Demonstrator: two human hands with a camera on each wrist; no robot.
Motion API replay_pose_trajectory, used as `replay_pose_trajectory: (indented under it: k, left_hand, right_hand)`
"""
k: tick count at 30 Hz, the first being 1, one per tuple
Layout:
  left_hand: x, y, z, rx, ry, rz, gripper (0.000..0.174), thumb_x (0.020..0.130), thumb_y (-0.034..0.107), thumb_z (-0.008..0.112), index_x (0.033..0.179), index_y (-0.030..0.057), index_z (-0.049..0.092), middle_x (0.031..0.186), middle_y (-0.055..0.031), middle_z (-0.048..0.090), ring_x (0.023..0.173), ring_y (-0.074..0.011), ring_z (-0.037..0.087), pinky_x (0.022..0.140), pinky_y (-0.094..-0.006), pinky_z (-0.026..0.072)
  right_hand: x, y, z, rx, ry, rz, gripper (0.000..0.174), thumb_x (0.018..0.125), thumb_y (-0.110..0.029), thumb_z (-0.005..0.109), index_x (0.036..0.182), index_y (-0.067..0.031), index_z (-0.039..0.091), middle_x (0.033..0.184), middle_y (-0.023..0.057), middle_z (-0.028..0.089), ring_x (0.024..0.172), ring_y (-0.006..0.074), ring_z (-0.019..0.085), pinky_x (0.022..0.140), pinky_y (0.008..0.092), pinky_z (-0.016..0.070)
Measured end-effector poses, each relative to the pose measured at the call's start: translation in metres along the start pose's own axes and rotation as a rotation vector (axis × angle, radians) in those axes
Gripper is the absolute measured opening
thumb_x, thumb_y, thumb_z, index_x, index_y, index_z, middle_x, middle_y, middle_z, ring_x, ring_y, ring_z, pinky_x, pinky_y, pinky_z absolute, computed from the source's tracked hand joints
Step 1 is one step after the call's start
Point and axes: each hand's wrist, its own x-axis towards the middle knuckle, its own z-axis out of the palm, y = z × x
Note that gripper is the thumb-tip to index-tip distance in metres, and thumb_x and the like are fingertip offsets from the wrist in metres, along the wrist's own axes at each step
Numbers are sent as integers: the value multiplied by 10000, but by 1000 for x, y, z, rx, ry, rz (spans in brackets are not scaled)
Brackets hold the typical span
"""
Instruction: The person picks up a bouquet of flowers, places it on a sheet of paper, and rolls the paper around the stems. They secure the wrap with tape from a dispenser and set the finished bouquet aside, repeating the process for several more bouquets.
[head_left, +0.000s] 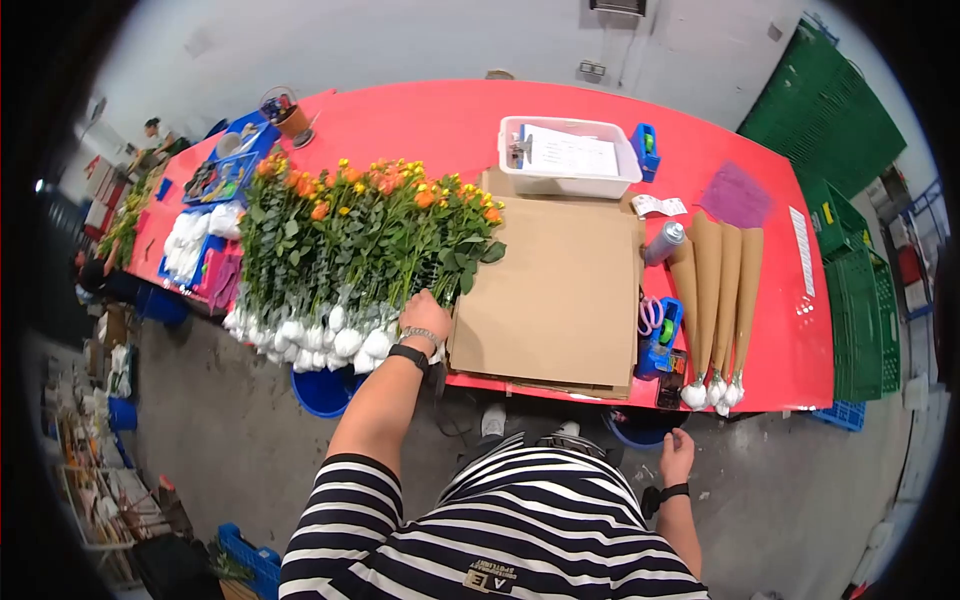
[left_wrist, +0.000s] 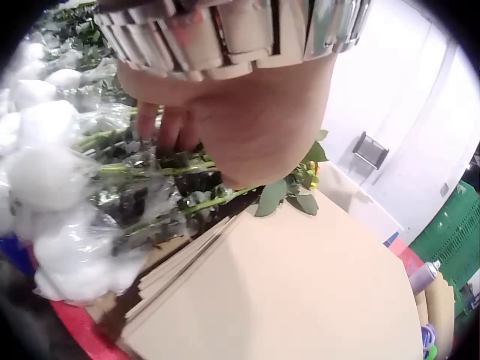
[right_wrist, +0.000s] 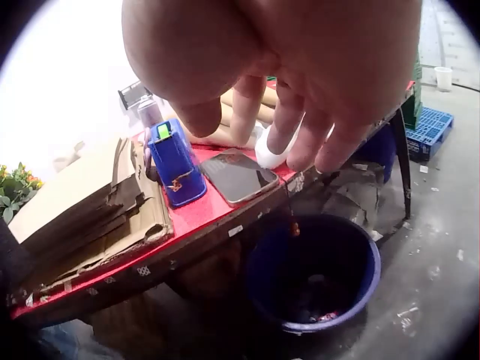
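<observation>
My left hand (head_left: 425,315) is at the right end of a row of orange and yellow flower bunches (head_left: 370,215), low on their green stems. In the left wrist view the fingers (left_wrist: 169,127) curl down around stems (left_wrist: 124,169); their tips are hidden among the greenery. White wrapped stem ends (left_wrist: 49,180) lie beside this hand. My right hand (head_left: 677,455) hangs in front of the table edge, holding nothing. The right wrist view shows its fingers (right_wrist: 289,120) loosely bent, above the phone (right_wrist: 238,176) and the blue tape dispenser (right_wrist: 176,165) in the picture.
Flat brown cardboard (head_left: 545,290) is stacked right of the flowers. Farther right are a spray can (head_left: 664,243), pink scissors (head_left: 650,316) and brown paper cones (head_left: 727,290). A white bin (head_left: 572,186) stands behind the cardboard. A blue bucket (right_wrist: 315,328) stands below the table edge.
</observation>
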Motion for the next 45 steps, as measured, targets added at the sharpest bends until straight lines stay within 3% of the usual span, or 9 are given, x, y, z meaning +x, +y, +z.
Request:
replay_pose_trajectory:
  k: [2, 6, 10, 12, 15, 23, 31, 38, 45]
  left_hand:
    - [19, 10, 2, 68, -233, -228, 411, 894, 225, 611, 1233, 4, 539, 1281, -244, 626, 1187, -376, 631, 967, -505, 519]
    - [36, 2, 5, 30, -239, -197, 417, 904, 270, 611, 1214, 1, 543, 1148, -221, 706, 1092, -385, 686, 953, -509, 519]
    - [22, -11, 16, -341, -22, 54, 328, 886, 282, 599, 1081, 19, 618, 1042, -284, 705, 994, -461, 676, 858, -559, 527]
    - [18, -14, 16, -370, 87, 239, 315, 909, 266, 607, 1084, 6, 629, 938, -205, 721, 855, -353, 707, 759, -483, 547]
    - [-10, 9, -36, -1254, -532, 84, 260, 990, 179, 603, 1171, -7, 620, 816, -16, 596, 751, -95, 568, 662, -262, 478]
    - [-26, 52, -106, -1791, -927, 301, 353, 1036, 194, 591, 1329, -3, 584, 1019, -24, 649, 956, -143, 600, 929, -304, 465]
    - [-50, 102, -94, -1732, -831, 410, 281, 1002, 93, 634, 1254, -22, 582, 1172, -89, 691, 1040, -177, 683, 971, -322, 518]
    - [-81, 101, -89, -1640, -838, 458, 212, 979, 42, 619, 1189, 14, 618, 1087, -72, 705, 979, -155, 661, 925, -317, 514]
    - [-94, 87, -91, -1235, -562, 634, 276, 886, 148, 739, 1125, 27, 669, 1044, -83, 698, 929, -172, 643, 760, -305, 518]
  right_hand:
    - [-26, -12, -3, 3, -2, 55, 297, 922, -187, 701, 1151, -2, 668, 1107, 163, 654, 970, 276, 658, 877, 378, 530]
    - [-61, 14, 7, 121, -34, 154, 306, 937, -194, 699, 1158, 14, 660, 1115, 155, 671, 946, 246, 690, 843, 357, 548]
    - [-92, 3, 11, 98, -76, 215, 245, 953, -163, 668, 1100, 33, 676, 998, 149, 728, 933, 222, 710, 830, 339, 548]
    - [-98, -2, 19, 89, -64, 191, 230, 958, -156, 657, 1058, 49, 681, 932, 128, 734, 896, 193, 704, 810, 316, 543]
    - [-96, -17, 29, 280, -302, 247, 252, 976, -160, 662, 1113, 51, 651, 877, 55, 697, 750, 121, 638, 712, 275, 526]
    - [-50, -238, 22, 393, -481, -127, 309, 986, -143, 651, 1218, 58, 621, 1064, 151, 727, 980, 186, 701, 878, 303, 543]
    - [-58, -405, 23, 448, -607, -463, 414, 1040, -157, 580, 1397, 34, 493, 1208, 113, 663, 1122, 158, 635, 971, 316, 505]
    - [-65, -386, 37, 719, -716, -333, 329, 1033, -159, 587, 1296, 36, 548, 988, 21, 624, 860, 84, 554, 769, 259, 483]
    - [-73, -347, 33, 389, -558, -330, 252, 991, -130, 635, 1197, 14, 645, 1000, 89, 703, 911, 158, 648, 827, 305, 513]
